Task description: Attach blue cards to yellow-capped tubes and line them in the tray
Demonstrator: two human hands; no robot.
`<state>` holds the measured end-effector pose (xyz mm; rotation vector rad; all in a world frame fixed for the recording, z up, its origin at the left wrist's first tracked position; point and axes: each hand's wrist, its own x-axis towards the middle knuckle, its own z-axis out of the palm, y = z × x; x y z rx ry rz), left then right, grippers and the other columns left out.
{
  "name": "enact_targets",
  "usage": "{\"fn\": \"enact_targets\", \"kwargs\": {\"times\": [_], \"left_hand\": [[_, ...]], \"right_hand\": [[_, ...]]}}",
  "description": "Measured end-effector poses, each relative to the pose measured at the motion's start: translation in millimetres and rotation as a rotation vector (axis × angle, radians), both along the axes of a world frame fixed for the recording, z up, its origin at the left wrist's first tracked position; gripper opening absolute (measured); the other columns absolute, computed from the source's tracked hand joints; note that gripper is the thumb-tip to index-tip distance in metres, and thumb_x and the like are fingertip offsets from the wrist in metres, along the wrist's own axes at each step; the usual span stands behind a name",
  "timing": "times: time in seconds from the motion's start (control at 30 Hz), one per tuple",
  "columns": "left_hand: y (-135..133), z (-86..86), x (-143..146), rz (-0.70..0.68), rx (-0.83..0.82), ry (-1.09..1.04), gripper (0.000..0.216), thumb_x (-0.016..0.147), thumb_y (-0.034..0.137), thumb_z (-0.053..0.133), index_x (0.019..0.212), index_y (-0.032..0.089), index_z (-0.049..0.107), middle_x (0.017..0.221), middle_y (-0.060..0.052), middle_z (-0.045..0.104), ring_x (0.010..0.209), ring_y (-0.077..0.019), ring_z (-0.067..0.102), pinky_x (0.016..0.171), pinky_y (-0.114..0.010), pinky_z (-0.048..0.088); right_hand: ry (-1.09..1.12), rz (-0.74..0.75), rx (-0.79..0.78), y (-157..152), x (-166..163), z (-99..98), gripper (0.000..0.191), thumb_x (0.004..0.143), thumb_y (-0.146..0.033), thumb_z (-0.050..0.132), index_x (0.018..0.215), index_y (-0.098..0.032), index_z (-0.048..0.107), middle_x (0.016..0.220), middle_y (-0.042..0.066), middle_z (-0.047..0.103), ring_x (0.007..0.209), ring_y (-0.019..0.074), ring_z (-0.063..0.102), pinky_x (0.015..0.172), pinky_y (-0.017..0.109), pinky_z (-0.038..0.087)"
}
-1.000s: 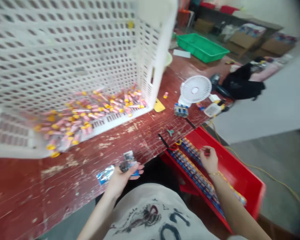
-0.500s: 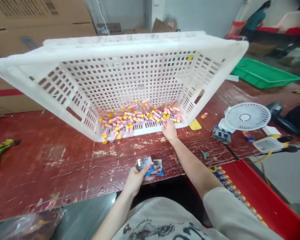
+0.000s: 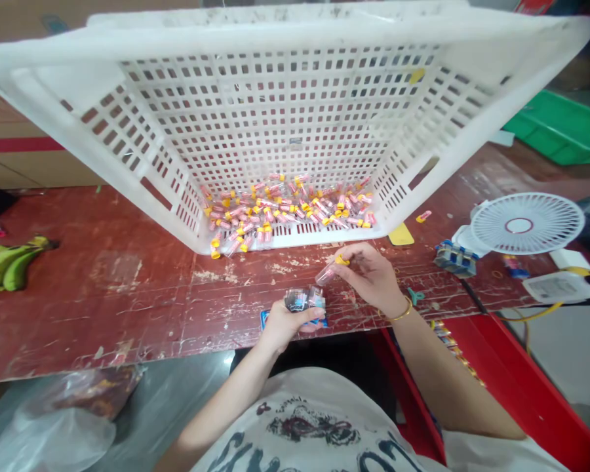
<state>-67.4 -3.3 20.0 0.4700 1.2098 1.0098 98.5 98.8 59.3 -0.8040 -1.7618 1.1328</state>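
Note:
My left hand (image 3: pixel 284 323) is closed on a small blue printed packet (image 3: pixel 299 305) at the near edge of the red table (image 3: pixel 128 295). My right hand (image 3: pixel 368 275) pinches a pink tube with a yellow cap (image 3: pixel 330 270) just above and to the right of the packet. Behind both hands a big white perforated crate (image 3: pixel 285 124) is tipped on its side. Many more pink and yellow tubes (image 3: pixel 285 210) lie heaped along its lower wall.
A small white fan (image 3: pixel 524 223), a white box (image 3: pixel 550 286) with a yellow cable and a blue bundle (image 3: pixel 455 257) sit at the right. A red bin (image 3: pixel 516 387) stands beside my right arm. Bananas (image 3: pixel 10 262) lie at the far left, a green tray (image 3: pixel 560 128) at the back right.
My right hand has drawn back from the crate's heap with one tube and now holds it near the packet. The view has moved closer to the crate.

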Motion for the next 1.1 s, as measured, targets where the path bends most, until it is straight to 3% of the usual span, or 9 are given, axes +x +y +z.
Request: {"fn": "enact_targets", "kwargs": {"times": [0.1, 0.2, 0.4, 0.53, 0.57, 0.7, 0.83, 0.93, 1.1], "left_hand": [[-3, 0.5, 0, 0.019, 0.030, 0.033, 0.042, 0.054, 0.031, 0.086, 0.088, 0.011, 0.072, 0.073, -0.006, 0.073, 0.059, -0.0173, 0.068, 0.060, -0.027, 0.056], [-4, -0.6, 1, 0.008, 0.046, 0.061, 0.041, 0.055, 0.033, 0.086, 0.086, 0.011, 0.072, 0.073, -0.007, 0.073, 0.060, -0.0180, 0.068, 0.061, -0.028, 0.056], [-4, -1.3, 5, -0.035, 0.045, 0.062, 0.041, 0.055, 0.034, 0.085, 0.085, 0.010, 0.071, 0.077, -0.010, 0.074, 0.065, -0.0203, 0.070, 0.060, -0.028, 0.056], [-2, -0.1, 8, -0.012, 0.015, -0.083, 0.042, 0.064, 0.038, 0.080, 0.095, 0.011, 0.070, 0.088, -0.013, 0.074, 0.076, -0.0223, 0.071, 0.063, -0.029, 0.057], [-1, 0.4, 9, 0.012, -0.007, -0.126, 0.043, 0.065, 0.038, 0.080, 0.096, 0.011, 0.069, 0.089, -0.013, 0.074, 0.077, -0.0220, 0.071, 0.063, -0.029, 0.057], [6, 4.2, 15, 0.087, -0.062, -0.228, 0.038, 0.066, 0.036, 0.080, 0.092, 0.010, 0.070, 0.083, -0.013, 0.074, 0.070, -0.0192, 0.070, 0.061, -0.026, 0.057], [8, 8.9, 19, 0.066, -0.039, -0.240, 0.035, 0.067, 0.036, 0.079, 0.089, 0.010, 0.071, 0.079, -0.011, 0.074, 0.066, -0.0173, 0.069, 0.060, -0.024, 0.056], [5, 10.8, 19, 0.037, -0.028, -0.204, 0.035, 0.065, 0.035, 0.080, 0.088, 0.009, 0.071, 0.078, -0.010, 0.074, 0.066, -0.0164, 0.068, 0.057, -0.021, 0.054], [3, 12.5, 17, 0.039, -0.014, -0.166, 0.035, 0.065, 0.036, 0.080, 0.084, 0.008, 0.071, 0.077, -0.011, 0.073, 0.064, -0.0162, 0.068, 0.058, -0.023, 0.053]], "right_hand": [[-0.151, 0.046, 0.107, 2, -5, 8.0, 0.015, 0.080, -0.033, 0.066, 0.081, -0.023, 0.054, 0.082, 0.002, 0.063, 0.077, 0.0162, 0.061, 0.070, 0.031, 0.052], [-0.204, 0.106, 0.114, 3, -8, 8.7, 0.017, 0.079, -0.035, 0.066, 0.078, -0.022, 0.057, 0.081, 0.001, 0.063, 0.071, 0.0139, 0.059, 0.063, 0.027, 0.050], [-0.033, 0.179, -0.268, -2, -13, -8.2, 0.023, 0.078, -0.040, 0.067, 0.078, -0.020, 0.056, 0.067, -0.001, 0.065, 0.062, 0.0145, 0.063, 0.062, 0.030, 0.053], [-0.041, 0.211, -0.310, -16, -11, -25.4, 0.025, 0.080, -0.043, 0.063, 0.081, -0.019, 0.056, 0.077, 0.001, 0.064, 0.070, 0.0143, 0.062, 0.069, 0.031, 0.054], [-0.048, 0.240, -0.298, -22, -10, -28.9, 0.028, 0.076, -0.042, 0.068, 0.089, -0.020, 0.055, 0.084, 0.002, 0.063, 0.076, 0.0150, 0.062, 0.072, 0.032, 0.054], [-0.077, 0.301, -0.234, -48, -9, -38.5, 0.080, 0.052, -0.029, 0.086, 0.115, -0.027, 0.038, 0.109, 0.005, 0.055, 0.094, 0.0187, 0.061, 0.077, 0.033, 0.056], [-0.065, 0.166, -0.298, -59, -13, -42.7, 0.067, 0.062, -0.020, 0.078, 0.111, -0.028, 0.034, 0.110, 0.005, 0.052, 0.085, 0.0152, 0.063, 0.071, 0.030, 0.058], [-0.024, 0.161, -0.388, -58, -15, -41.7, 0.063, 0.063, -0.018, 0.076, 0.108, -0.028, 0.034, 0.109, 0.003, 0.050, 0.082, 0.0130, 0.063, 0.064, 0.025, 0.058], [0.005, 0.154, -0.348, -60, -19, -35.8, 0.059, 0.061, -0.015, 0.075, 0.103, -0.027, 0.035, 0.100, 0.001, 0.051, 0.081, 0.0119, 0.061, 0.065, 0.025, 0.056]]}}
